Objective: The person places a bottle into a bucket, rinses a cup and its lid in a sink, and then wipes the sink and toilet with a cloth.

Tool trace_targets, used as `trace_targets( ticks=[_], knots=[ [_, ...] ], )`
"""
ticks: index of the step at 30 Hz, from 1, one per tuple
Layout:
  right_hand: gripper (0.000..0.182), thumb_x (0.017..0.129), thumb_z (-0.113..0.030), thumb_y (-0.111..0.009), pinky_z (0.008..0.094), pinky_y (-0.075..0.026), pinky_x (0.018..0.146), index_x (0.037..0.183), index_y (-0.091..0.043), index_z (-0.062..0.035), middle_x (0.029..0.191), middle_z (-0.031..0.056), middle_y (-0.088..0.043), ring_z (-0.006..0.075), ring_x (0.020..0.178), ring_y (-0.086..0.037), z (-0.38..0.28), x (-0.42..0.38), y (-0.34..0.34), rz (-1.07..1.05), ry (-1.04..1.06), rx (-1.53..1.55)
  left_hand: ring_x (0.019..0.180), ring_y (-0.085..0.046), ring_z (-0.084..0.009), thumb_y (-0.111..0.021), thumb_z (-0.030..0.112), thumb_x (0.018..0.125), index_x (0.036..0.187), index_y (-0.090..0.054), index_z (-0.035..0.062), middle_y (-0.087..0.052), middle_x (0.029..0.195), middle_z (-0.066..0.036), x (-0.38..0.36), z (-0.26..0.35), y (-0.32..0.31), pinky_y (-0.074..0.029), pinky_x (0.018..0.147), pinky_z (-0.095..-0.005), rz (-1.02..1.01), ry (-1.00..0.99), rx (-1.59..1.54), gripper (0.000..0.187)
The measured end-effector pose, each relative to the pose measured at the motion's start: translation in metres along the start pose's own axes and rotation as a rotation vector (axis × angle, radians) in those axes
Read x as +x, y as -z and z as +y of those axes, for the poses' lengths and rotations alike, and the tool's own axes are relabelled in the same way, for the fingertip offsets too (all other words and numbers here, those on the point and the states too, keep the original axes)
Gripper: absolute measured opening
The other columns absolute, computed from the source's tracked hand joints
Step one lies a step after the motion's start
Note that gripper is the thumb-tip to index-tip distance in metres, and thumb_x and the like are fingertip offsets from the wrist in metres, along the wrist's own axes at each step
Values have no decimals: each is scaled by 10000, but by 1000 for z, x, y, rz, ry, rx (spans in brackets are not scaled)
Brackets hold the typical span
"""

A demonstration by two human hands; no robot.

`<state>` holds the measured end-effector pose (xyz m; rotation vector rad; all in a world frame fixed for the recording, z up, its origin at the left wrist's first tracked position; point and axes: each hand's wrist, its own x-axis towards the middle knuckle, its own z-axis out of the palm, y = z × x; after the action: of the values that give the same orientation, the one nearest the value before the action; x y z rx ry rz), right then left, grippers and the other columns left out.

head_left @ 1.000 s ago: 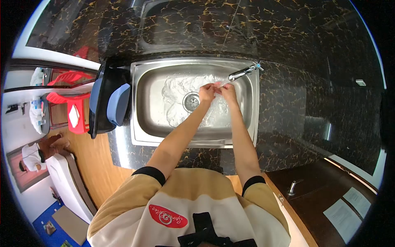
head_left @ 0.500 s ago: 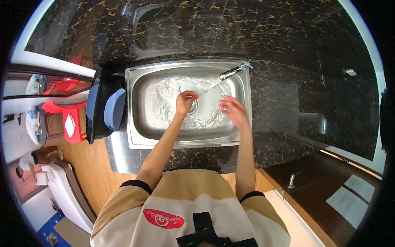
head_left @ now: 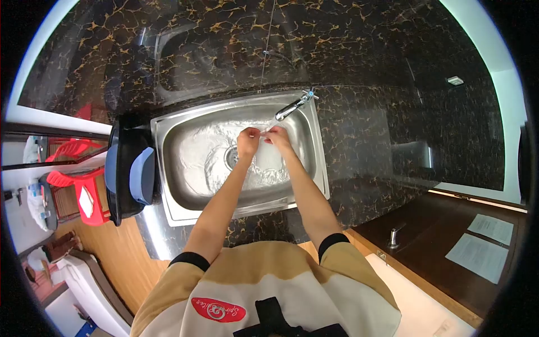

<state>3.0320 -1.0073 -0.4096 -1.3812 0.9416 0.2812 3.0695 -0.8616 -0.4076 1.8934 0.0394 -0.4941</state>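
Note:
Over the basin of a stainless steel sink (head_left: 324, 180), my two hands meet near the stream of running water (head_left: 272, 123). My left hand (head_left: 247, 142) is closed, fingers pinched together; whatever it may hold is too small to make out. My right hand (head_left: 279, 138) has its fingers curled and pressed against the left fingertips, directly below the spout. The chrome tap (head_left: 292, 108) with a cross handle stands at the sink's back right corner. Water swirls over the basin floor around the drain (head_left: 231, 158), left of my hands.
A black rack (head_left: 127, 185) holding blue-grey tubs (head_left: 142, 176) stands left of the sink. Dark marbled counter (head_left: 359, 157) and backsplash surround it. At lower right is a brown door (head_left: 421, 224) with a handle and papers. Red chairs (head_left: 90, 191) and another person (head_left: 42, 261) are far left.
My right hand has moved left and closed in, its fingers now meeting those of my left hand under the water. The view has turned slightly, shifting the sink left and down.

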Motion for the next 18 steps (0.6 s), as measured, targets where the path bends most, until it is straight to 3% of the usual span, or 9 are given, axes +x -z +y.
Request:
trace_targets(
  ticks=[1,4,8,11,13,16,18],
  knots=[
    [168,765,-63,-787,278,-564,547,740,-625,-25,708,41,-631,125,624,-629,0,1,-6,12,70,58,815,-715,-262,-652,126,845,932,-729,62,-736,870,-122,0,10,6,-548,734,-372,28,-5,41,132],
    [148,769,-68,-783,288,-570,552,775,-657,9,745,84,-668,148,638,-658,-9,-6,-14,55,55,85,764,-698,-192,-650,73,863,949,-722,56,-734,859,-97,0,39,23,-535,691,-311,65,-75,7,113],
    [143,791,-77,-761,309,-592,593,826,-682,37,785,116,-693,183,661,-689,10,15,-4,-26,54,66,791,-696,-276,-650,147,845,962,-717,78,-707,890,-111,4,101,31,-533,705,-384,82,-197,29,151],
    [136,850,-88,-692,325,-611,621,835,-682,46,805,130,-697,205,682,-706,-16,-8,-2,10,69,-25,807,-683,-274,-693,171,829,997,-708,77,-683,973,-109,5,174,22,-528,738,-387,5,-317,23,193],
    [168,873,-109,-657,327,-611,607,831,-680,53,798,135,-699,214,676,-709,-9,-13,-8,-30,97,292,872,-655,-276,-732,204,817,1055,-717,61,-659,1041,-116,12,210,7,-540,753,-388,-25,-470,175,278],
    [224,908,-156,-610,327,-609,612,821,-687,35,740,115,-701,196,640,-703,18,2,-2,-131,129,210,1035,-588,-305,-745,247,809,1056,-712,59,-585,1147,-114,26,245,-20,-544,826,-434,-22,-659,482,312],
    [217,910,-161,-618,314,-594,596,819,-693,21,716,103,-700,177,606,-689,21,-25,3,-114,138,-173,1101,-538,-321,-751,234,793,1055,-705,53,-540,1183,-114,37,255,-33,-538,865,-463,-190,-600,622,322]
  ],
)
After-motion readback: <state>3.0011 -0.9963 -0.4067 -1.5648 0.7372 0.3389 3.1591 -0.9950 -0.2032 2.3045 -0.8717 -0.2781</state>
